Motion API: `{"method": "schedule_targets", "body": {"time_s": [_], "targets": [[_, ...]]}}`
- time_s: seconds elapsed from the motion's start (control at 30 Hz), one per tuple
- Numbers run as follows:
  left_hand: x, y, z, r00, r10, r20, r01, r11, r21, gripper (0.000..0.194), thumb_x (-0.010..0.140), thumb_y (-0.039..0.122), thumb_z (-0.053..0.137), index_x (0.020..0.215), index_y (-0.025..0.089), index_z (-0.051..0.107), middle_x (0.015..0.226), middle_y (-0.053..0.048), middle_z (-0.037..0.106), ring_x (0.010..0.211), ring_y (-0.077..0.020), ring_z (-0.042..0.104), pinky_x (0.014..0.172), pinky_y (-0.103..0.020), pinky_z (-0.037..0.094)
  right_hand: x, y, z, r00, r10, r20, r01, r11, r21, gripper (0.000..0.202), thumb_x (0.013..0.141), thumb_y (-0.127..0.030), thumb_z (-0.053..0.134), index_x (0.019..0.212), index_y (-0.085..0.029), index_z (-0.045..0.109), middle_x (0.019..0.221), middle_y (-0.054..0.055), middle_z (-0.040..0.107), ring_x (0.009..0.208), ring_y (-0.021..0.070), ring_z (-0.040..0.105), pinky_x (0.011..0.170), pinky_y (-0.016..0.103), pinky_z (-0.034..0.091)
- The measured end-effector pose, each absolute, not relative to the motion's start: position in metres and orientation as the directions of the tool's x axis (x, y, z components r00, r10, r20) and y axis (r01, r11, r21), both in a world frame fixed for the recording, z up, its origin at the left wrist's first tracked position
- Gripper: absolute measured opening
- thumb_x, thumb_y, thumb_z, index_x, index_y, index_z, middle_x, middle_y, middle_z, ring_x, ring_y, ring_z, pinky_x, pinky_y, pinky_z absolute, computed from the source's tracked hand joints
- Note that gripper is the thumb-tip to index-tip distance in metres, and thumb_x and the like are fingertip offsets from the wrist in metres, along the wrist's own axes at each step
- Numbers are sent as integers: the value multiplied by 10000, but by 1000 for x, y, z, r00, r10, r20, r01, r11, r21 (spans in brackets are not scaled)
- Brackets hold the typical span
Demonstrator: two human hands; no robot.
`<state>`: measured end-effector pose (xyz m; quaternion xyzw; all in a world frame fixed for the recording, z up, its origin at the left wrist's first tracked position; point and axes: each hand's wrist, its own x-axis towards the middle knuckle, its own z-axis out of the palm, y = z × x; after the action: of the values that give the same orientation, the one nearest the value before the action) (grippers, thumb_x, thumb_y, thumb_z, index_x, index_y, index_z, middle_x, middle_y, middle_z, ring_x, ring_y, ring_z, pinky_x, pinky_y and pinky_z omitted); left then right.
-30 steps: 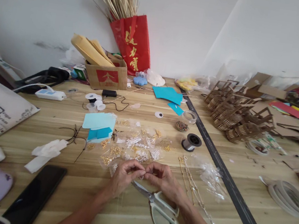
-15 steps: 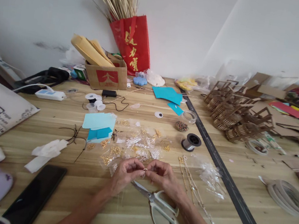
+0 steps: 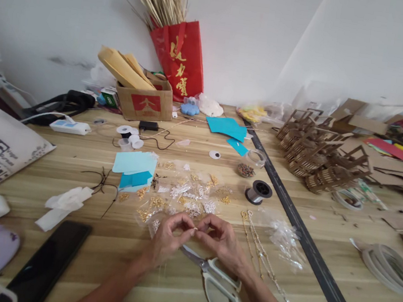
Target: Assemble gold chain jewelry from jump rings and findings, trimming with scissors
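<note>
My left hand (image 3: 171, 234) and my right hand (image 3: 219, 238) meet fingertip to fingertip near the middle of the table. Both are pinched at a tiny item between them, too small to name. White-handled scissors (image 3: 219, 286) lie just below, their blades reaching under my hands. Beyond my fingers are clear bags of gold and silver findings (image 3: 192, 204). Gold and silver chains (image 3: 260, 254) lie right of my right hand, with crumpled clear bags (image 3: 284, 240) beside them. A spool of wire (image 3: 257, 192) stands farther back.
A black phone (image 3: 47, 262) and white tissue (image 3: 65, 206) lie on the left. Blue cards (image 3: 135, 179) sit behind the tissue. Small wooden baskets (image 3: 321, 153) crowd the back right, near coiled strips (image 3: 391, 267). A red bag (image 3: 184, 63) and a cardboard box (image 3: 144, 103) stand at the back.
My hands stay together at nearly the same spot, with a slight shift of the fingers. The small item between them shows less than before. The view has moved slightly.
</note>
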<state>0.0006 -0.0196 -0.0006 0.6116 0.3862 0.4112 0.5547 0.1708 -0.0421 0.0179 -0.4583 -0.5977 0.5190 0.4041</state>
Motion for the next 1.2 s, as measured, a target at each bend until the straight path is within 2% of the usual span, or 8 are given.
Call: {"method": "schedule_targets", "body": {"time_s": [0.17, 0.27, 0.43, 0.6, 0.77, 0.87, 1.0, 1.2], "targets": [[1, -22, -3, 334, 909, 250, 127, -307, 943, 70, 744, 121, 592, 696, 172, 583, 722, -34, 592, 717, -177, 561, 680, -274, 432, 171, -44, 21, -248, 962, 109, 314, 187, -931, 117, 842, -279, 589, 792, -174, 603, 723, 9, 589, 644, 138, 534, 540, 229, 387], [2, -22, -3, 332, 885, 325, 151, -390, 908, 97, 739, 90, 582, 701, 178, 580, 752, -45, 609, 759, -189, 578, 711, -287, 440, 172, -43, 22, -297, 926, 233, 361, 334, -871, 88, 860, -243, 565, 805, -183, 599, 750, 19, 586, 680, 147, 552, 595, 250, 418], [2, -22, -4, 330, 887, 323, 159, -390, 907, 87, 726, 91, 582, 702, 175, 588, 778, -51, 638, 784, -194, 596, 735, -294, 451, 171, -44, 22, -338, 890, 304, 360, 421, -832, 111, 891, -221, 524, 833, -182, 610, 801, 40, 602, 719, 151, 572, 627, 254, 438], [1, -22, -7, 351, 931, 101, 100, -144, 984, 22, 748, 171, 607, 762, 156, 613, 745, -32, 630, 737, -168, 594, 694, -269, 460, 170, -44, 20, -236, 952, 196, 325, 267, -907, 159, 870, -287, 571, 776, -168, 620, 746, 27, 602, 668, 140, 552, 577, 235, 411], [2, -19, -6, 453, 889, -63, -25, 83, 996, 104, 712, 198, 658, 789, 130, 646, 743, -38, 654, 695, -147, 588, 648, -240, 451, 172, -41, 16, -201, 980, -2, -8, -4, -1000, 216, 816, -365, 638, 771, -158, 598, 668, 1, 583, 600, 121, 525, 552, 225, 402], [2, -18, -4, 509, 856, -95, -33, 129, 991, 114, 730, 220, 650, 793, 126, 665, 709, -32, 654, 664, -139, 576, 629, -235, 439, 174, -39, 13, -211, 977, -21, -108, -44, -993, 240, 801, -377, 656, 755, -152, 585, 598, -16, 560, 532, 99, 479, 519, 217, 371], [1, -18, -4, 543, 835, -84, -20, 114, 993, 159, 781, 262, 608, 732, 124, 668, 674, -30, 641, 652, -135, 563, 624, -235, 431, 175, -37, 9, -195, 981, -23, -98, -42, -994, 249, 795, -379, 663, 744, -146, 594, 581, -21, 544, 521, 90, 449, 506, 212, 348], [-1, -19, -14, 591, 797, -124, -7, 159, 987, 133, 756, 258, 650, 740, 127, 661, 660, -22, 645, 613, -126, 571, 583, -223, 433, 175, -34, 8, -185, 981, -64, -122, -88, -989, 300, 752, -433, 689, 722, -157, 576, 555, -30, 543, 487, 88, 455, 489, 210, 355]]}}
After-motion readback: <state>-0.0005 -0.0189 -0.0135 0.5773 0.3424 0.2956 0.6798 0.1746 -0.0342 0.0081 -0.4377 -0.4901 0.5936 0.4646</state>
